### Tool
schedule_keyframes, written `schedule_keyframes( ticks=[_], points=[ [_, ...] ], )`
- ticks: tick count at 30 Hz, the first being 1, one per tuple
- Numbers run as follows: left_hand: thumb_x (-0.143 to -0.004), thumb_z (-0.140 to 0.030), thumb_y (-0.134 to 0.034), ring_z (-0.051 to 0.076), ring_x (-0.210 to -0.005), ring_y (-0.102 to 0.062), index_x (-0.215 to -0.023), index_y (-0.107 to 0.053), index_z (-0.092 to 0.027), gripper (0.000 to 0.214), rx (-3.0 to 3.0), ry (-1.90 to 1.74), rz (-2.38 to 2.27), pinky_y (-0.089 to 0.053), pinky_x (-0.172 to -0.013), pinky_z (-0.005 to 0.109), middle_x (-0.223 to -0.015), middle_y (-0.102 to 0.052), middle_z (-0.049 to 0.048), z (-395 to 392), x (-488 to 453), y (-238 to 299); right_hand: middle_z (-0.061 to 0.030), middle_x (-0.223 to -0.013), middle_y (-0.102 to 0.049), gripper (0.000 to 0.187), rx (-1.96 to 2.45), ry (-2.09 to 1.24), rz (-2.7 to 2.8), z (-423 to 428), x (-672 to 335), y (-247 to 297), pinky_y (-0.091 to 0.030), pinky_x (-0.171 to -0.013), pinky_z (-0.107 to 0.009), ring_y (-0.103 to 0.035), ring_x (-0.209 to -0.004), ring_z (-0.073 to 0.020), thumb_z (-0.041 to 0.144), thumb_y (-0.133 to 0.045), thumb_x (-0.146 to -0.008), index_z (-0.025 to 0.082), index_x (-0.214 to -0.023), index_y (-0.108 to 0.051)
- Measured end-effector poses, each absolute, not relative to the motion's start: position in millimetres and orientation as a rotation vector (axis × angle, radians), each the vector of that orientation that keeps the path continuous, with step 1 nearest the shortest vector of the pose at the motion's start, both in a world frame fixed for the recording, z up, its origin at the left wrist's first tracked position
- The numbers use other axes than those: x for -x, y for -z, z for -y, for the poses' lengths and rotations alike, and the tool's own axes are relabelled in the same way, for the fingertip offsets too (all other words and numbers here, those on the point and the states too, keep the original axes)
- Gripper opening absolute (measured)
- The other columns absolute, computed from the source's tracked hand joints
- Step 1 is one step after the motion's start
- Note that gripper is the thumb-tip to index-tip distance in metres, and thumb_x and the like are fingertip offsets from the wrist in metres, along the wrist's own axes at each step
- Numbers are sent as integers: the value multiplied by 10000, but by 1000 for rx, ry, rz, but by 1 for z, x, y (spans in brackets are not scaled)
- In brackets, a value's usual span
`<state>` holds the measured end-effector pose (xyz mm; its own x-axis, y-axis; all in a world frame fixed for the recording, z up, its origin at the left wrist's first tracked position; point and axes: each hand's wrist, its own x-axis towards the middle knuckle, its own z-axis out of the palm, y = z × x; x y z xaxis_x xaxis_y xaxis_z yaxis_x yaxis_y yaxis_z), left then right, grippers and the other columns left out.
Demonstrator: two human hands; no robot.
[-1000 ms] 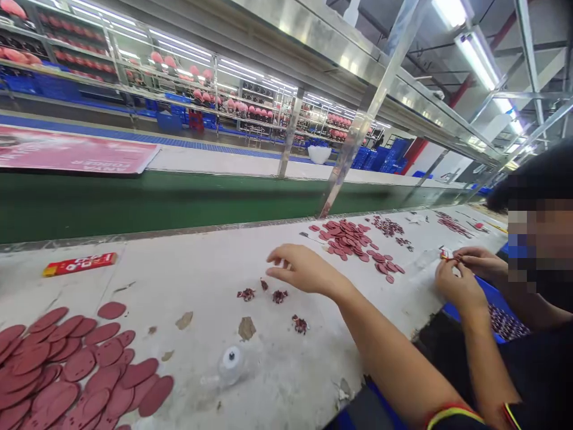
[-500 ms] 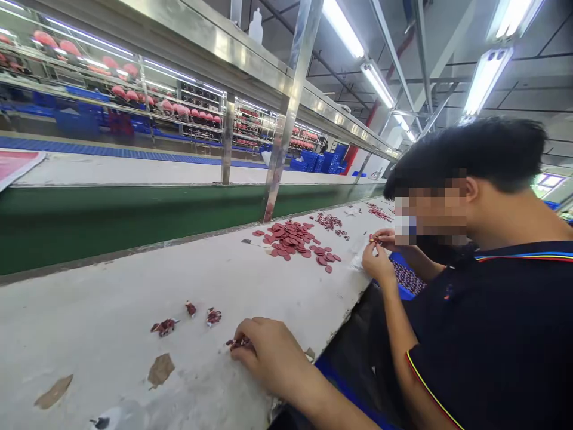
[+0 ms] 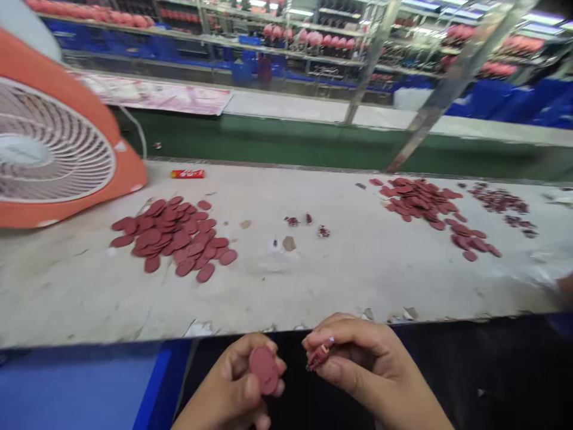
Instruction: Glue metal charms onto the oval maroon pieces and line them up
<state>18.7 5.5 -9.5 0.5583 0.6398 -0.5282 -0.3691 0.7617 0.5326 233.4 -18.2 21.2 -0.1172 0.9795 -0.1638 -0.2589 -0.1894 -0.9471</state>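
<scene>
My left hand (image 3: 239, 382) is closed on a flat, dark-pink oval disc (image 3: 264, 370), held between thumb and fingers in front of the table edge. To its right, my right hand (image 3: 358, 361) pinches a small dark-red piece (image 3: 319, 355) with a pale tip; its exact kind is too blurred to tell. The two held items are close but apart. On the table lie a few similar small red pieces (image 3: 323, 231). One pile of oval discs (image 3: 174, 236) spreads at the left, and a second disc pile (image 3: 421, 202) lies at the right.
An orange fan (image 3: 128, 173) stands at the left, near a red-and-yellow tube (image 3: 188, 174). Small dark-red parts (image 3: 499, 200) are heaped at the far right. Below the table edge at left is a blue bin (image 3: 152, 388). Metal posts (image 3: 418, 134) rise behind the table.
The view has swung left and down. My right hand has come back from the tabletop to the table's front edge with a small red piece. My left hand has come into view holding a disc.
</scene>
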Motion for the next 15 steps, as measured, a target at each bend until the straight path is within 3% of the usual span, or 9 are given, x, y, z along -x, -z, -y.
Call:
schedule_keyframes(
  ticks=[4,11,15],
  points=[
    [-526,-401,-908,91,-593,-577,-765,-726,-177,375,-316,-693,-749,-457,-427,113,-664,-638,-2,7,-31,6,-27,-842,-692,209,1133,-1364,1271,19,-223,-26,-541,-626,-213,-681,-718,-138,237,-753,-803,339,-986,-750],
    [-575,-382,-891,83,-591,-573,-778,-727,-161,342,-303,-661,-688,-495,-423,105,-645,-606,-16,14,-20,8,11,-805,-729,207,1169,-1224,1520,17,-209,-36,-540,-631,-194,-666,-676,-118,170,-734,-817,307,-971,-728],
    [-584,-371,-888,81,-594,-577,-763,-718,-157,327,-273,-658,-658,-509,-430,106,-650,-618,-14,14,-19,9,36,-801,-719,276,1158,-1207,1629,16,-208,-39,-534,-638,-186,-664,-687,-109,141,-717,-830,343,-1019,-704]
  ],
)
